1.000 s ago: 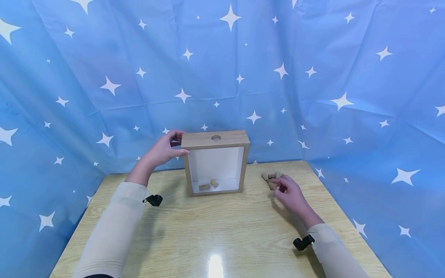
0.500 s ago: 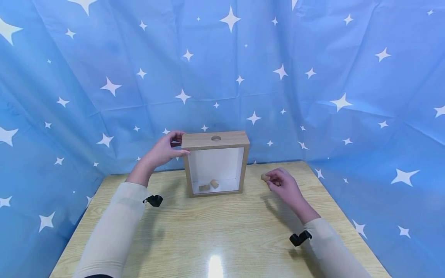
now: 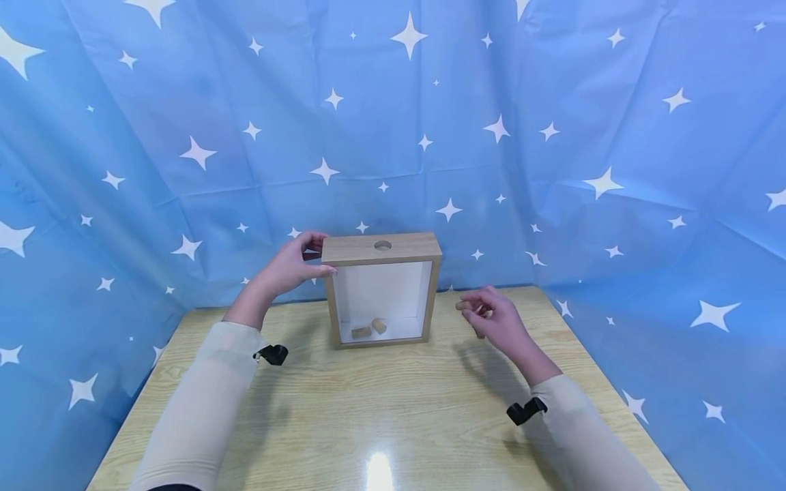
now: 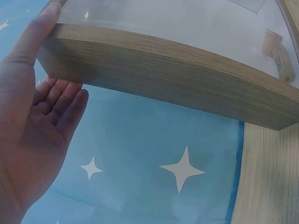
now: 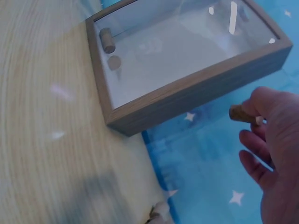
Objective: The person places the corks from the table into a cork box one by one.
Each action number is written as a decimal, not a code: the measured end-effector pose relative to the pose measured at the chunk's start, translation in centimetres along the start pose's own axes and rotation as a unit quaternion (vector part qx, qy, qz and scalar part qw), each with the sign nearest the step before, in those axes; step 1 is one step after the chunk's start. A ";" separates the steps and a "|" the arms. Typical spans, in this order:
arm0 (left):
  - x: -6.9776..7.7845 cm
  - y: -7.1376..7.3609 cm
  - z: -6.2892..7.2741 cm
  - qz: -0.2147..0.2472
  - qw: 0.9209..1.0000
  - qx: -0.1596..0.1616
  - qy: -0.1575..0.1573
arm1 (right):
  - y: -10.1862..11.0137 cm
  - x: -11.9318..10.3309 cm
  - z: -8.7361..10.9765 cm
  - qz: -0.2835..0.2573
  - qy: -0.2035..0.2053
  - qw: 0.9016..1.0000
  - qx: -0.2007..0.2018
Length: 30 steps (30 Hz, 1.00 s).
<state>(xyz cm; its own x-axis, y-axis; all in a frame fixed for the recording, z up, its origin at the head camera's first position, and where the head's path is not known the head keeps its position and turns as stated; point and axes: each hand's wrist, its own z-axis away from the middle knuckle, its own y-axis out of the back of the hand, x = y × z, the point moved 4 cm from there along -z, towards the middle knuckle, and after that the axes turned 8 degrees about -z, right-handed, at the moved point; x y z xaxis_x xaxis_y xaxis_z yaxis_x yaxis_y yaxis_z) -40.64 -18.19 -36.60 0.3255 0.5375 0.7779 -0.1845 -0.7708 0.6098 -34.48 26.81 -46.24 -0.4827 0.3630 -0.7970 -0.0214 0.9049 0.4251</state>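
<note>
A wood-framed shadow box [image 3: 405, 247] with a clear front and a round hole in its top stands upright on the table. Two corks [image 3: 379, 325] lie on its floor. My left hand [image 3: 285, 269] grips the upper left corner, thumb in front and fingers behind, as the left wrist view confirms. To the right of the box my right hand [image 3: 502, 326] is raised above the table and pinches a cork [image 5: 239, 114] between thumb and fingers. Loose corks [image 5: 160, 212] show at the bottom edge of the right wrist view; in the head view my right hand mostly hides them.
The pale wooden table [image 3: 368, 402] stretches in front of the box. A blue curtain with white stars [image 3: 393, 136] hangs close behind the box and along both sides. Black wrist cameras [image 3: 526, 412] sit on both sleeves.
My right hand has picked up a cork from the loose pile, lifted it and moved slightly left toward the box. My left hand and the box have stayed put.
</note>
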 end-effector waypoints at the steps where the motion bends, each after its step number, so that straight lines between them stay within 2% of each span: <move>1: 0.0 0.0 0.0 0.000 1.000 -0.001 0.000 | 0.0 -0.2 -0.1 0.003 0.000 1.000 0.000; 9: -0.1 -0.1 -0.1 0.004 1.000 0.000 -0.004 | 0.2 -2.1 -1.4 0.014 0.008 1.000 0.001; 15: -0.3 -0.1 0.1 0.000 1.000 0.000 0.005 | 0.2 -3.0 -2.2 0.029 0.011 0.999 -0.007; 20: -0.3 -0.1 0.1 0.003 1.000 -0.001 0.005 | 0.6 -3.9 -2.7 0.022 0.008 1.000 0.009; 30: 0.0 0.0 -0.1 0.003 1.000 -0.001 0.002 | 1.2 -7.1 -4.1 0.017 0.079 0.996 0.032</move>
<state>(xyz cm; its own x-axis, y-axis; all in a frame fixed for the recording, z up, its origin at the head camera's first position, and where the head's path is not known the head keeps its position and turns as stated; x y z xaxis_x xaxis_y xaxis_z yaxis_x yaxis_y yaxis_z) -40.75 -18.16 -36.55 0.3201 0.5342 0.7824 -0.1892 -0.7731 0.6054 -34.67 24.47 -38.33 -0.6136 0.3590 -0.7033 0.0512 0.9069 0.4183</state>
